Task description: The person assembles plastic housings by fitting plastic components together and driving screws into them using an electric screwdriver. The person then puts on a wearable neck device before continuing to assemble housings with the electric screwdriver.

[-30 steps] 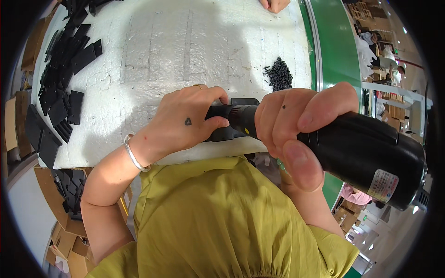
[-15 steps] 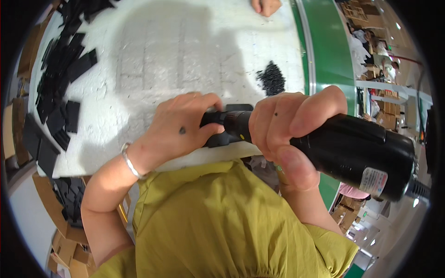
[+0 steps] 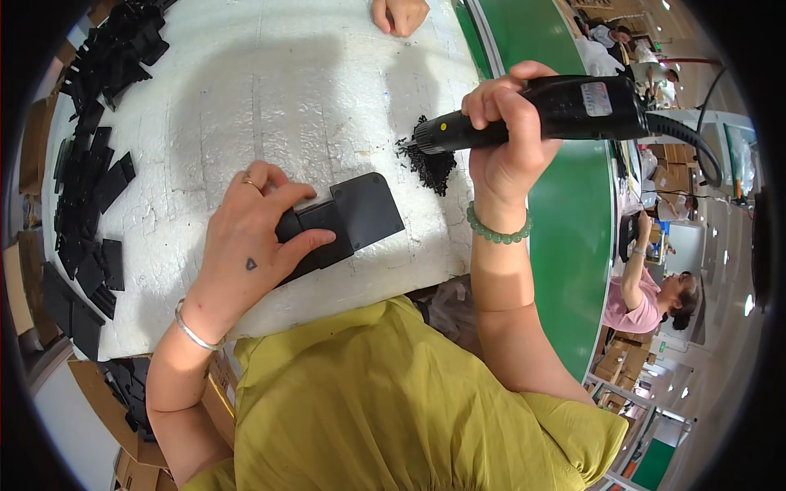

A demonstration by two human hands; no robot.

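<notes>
A flat black plastic part (image 3: 368, 211) with a squared plate at one end lies in the grip of my left hand (image 3: 241, 241), thumb on the near side and fingers on the far side. It rests low over the white foam table surface (image 3: 286, 106). My right hand (image 3: 509, 135) is wrapped around a black electric screwdriver (image 3: 577, 108) with a cord at its back end. The driver's tip end points into a small pile of black screws (image 3: 434, 173); the bit itself is hidden among them.
Stacks of black plastic parts (image 3: 86, 204) line the left side of the table. Another person's hand (image 3: 401, 15) rests at the far edge. A green surface (image 3: 569, 237) runs along the right, beyond which a person in pink (image 3: 639, 303) sits. A box of black parts (image 3: 102, 401) stands lower left.
My right hand has carried the screwdriver from the black part up and right to the screw pile. My left hand has shifted slightly left, still holding the part, whose plate now shows.
</notes>
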